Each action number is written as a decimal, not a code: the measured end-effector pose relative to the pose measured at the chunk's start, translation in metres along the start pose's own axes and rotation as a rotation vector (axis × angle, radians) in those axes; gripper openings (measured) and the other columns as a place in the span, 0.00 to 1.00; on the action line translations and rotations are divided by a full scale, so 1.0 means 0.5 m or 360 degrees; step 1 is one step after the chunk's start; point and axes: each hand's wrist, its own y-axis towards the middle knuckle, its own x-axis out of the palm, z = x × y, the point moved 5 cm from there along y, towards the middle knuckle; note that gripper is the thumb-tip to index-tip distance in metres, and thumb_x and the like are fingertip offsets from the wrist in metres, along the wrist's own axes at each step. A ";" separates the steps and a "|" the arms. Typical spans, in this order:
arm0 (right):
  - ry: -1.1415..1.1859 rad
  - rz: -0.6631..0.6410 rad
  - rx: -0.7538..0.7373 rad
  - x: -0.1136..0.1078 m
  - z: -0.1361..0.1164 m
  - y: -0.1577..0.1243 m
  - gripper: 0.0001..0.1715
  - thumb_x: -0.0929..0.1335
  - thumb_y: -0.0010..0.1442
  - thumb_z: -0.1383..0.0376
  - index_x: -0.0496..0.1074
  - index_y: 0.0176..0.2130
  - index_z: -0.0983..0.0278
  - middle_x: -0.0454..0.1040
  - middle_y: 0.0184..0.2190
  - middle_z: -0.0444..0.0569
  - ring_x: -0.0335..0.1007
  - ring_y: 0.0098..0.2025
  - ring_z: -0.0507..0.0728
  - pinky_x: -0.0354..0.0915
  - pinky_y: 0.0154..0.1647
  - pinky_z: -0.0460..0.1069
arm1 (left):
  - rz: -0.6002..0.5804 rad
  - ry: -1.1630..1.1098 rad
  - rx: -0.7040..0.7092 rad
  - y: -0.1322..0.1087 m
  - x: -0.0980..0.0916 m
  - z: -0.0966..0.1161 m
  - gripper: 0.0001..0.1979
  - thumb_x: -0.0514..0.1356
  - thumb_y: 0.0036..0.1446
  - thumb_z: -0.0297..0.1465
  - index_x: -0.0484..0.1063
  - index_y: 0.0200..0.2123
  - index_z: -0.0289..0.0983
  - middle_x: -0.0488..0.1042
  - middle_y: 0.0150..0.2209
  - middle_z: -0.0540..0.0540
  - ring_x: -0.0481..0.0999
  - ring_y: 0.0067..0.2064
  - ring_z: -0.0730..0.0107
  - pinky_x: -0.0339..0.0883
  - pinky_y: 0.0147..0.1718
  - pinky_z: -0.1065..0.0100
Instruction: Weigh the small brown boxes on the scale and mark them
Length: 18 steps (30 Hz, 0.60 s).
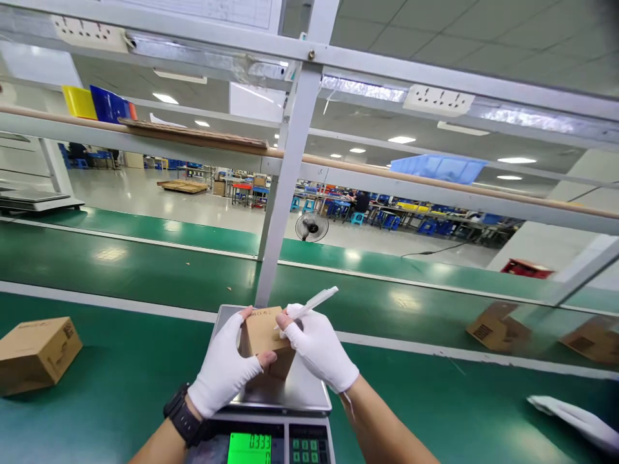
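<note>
A small brown cardboard box (264,332) rests on the steel pan of a digital scale (307,396), whose green display (249,447) reads 0.333. My left hand (223,368), in a white fingerless-tip glove, grips the box from its left side, thumb along the near edge and fingers at the far edge. A white pen (321,298) is pinched in my gloved right hand (316,348), its rear end pointing up to the right. The pen's tip is hidden by my fingers over the box's top face. Small dark print shows along the top's far edge.
Another cardboard box (41,354) sits at left on the green bench. Two more boxes, one of them a brown carton (498,325), lie on the green belt (145,258) at right. A metal post (290,161) rises behind the scale. White cloth-like material (575,422) lies at lower right.
</note>
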 end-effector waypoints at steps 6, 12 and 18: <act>-0.0201 0.0035 0.0010 0.026 0.004 0.023 0.21 0.60 0.65 0.55 0.65 0.24 0.61 0.71 0.23 0.45 0.67 0.27 0.55 0.60 0.31 0.48 | -0.0014 -0.0073 -0.0025 -0.002 -0.007 0.001 0.48 0.71 0.38 0.50 0.59 0.60 0.38 0.63 0.59 0.39 0.64 0.59 0.51 0.60 0.61 0.53; -0.0243 0.0051 0.0048 0.030 0.006 0.024 0.22 0.60 0.64 0.54 0.63 0.22 0.60 0.71 0.22 0.46 0.68 0.26 0.56 0.60 0.30 0.48 | -0.0021 -0.0061 -0.0029 0.000 -0.004 -0.002 0.47 0.72 0.38 0.49 0.60 0.60 0.38 0.63 0.59 0.40 0.64 0.59 0.51 0.60 0.62 0.53; -0.0273 0.0074 0.0074 0.031 0.004 0.025 0.22 0.59 0.64 0.54 0.63 0.23 0.60 0.70 0.21 0.46 0.67 0.25 0.56 0.60 0.29 0.49 | -0.0013 -0.0014 -0.0028 0.000 -0.008 0.002 0.47 0.72 0.38 0.48 0.60 0.60 0.39 0.63 0.58 0.40 0.63 0.59 0.50 0.59 0.62 0.52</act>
